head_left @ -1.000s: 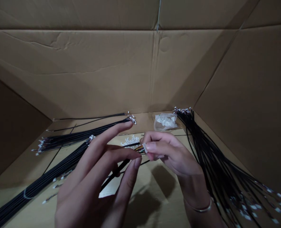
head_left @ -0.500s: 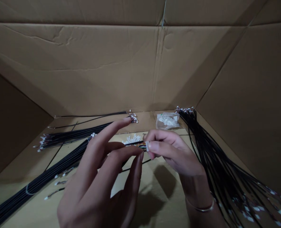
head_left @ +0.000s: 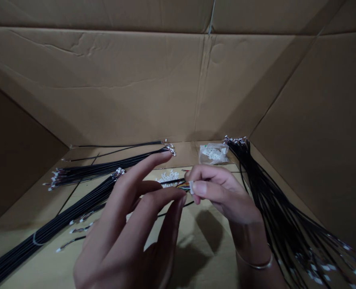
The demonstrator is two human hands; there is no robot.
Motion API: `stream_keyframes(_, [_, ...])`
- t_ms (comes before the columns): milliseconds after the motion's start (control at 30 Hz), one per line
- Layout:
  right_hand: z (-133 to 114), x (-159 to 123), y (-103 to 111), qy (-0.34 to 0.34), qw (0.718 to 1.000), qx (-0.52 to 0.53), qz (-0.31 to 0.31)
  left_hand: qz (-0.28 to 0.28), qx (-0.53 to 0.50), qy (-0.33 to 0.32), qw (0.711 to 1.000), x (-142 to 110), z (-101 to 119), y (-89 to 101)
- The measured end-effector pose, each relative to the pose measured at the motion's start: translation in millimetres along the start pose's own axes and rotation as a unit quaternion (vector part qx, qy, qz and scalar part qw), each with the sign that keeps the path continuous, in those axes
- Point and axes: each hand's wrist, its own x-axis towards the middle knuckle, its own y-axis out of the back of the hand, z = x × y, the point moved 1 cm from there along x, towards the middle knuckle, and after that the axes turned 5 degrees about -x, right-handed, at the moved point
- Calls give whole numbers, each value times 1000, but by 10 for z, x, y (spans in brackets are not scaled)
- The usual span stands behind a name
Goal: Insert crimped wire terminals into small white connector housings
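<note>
The left hand has its thumb and index fingertip closed in a pinch on the coloured wires; which individual wires are gripped cannot be told. The left middle finger is extended above this pinch, pointing away from the wearer. The right hand clamps the white connector between thumb and curled fingers. The connector is located between the two sets of fingertips, its left side facing the wires; the hands are close together. A black cable runs just above the wires towards the right fingertips. A bracelet encircles the right wrist. Directly beyond the fingertips is a pile of loose white connectors; farther off, beyond the right hand, lies a clear plastic bag containing white pieces. To the right of the right hand, a large cable bundle fans out towards the wearer, with white connectors at both ends. To the left of the left hand lies a banded cable bundle; beyond it lies a second cable bundle. A cardboard wall stands behind all these items.
</note>
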Motion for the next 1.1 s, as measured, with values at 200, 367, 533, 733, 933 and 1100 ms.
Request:
stream_keyframes(200, [5, 0, 8, 0, 1000, 3, -1, 4, 6, -4, 1000, -8, 16, 38])
stream_keyframes(367, [5, 3, 2, 14, 1000, 10, -12, -2, 12, -14, 1000, 3, 11, 28])
stream_keyframes(533, [-33, -25, -13, 2, 1000, -19, 3, -7, 34, -18, 999, 0, -8, 11])
stream_keyframes(733, [-64, -78, -30, -15, 998, -53, 6, 18, 22, -27, 999, 0, -56, 19])
stream_keyframes(933, [-64, -86, -44, -18, 1000, -11, 4, 22, 9, -61, 998, 35, -130, 27])
stream_keyframes(1100, [-35, -69, -52, -25, 998, 50, 5, 21, -1, -74, 997, 35, -140, 32])
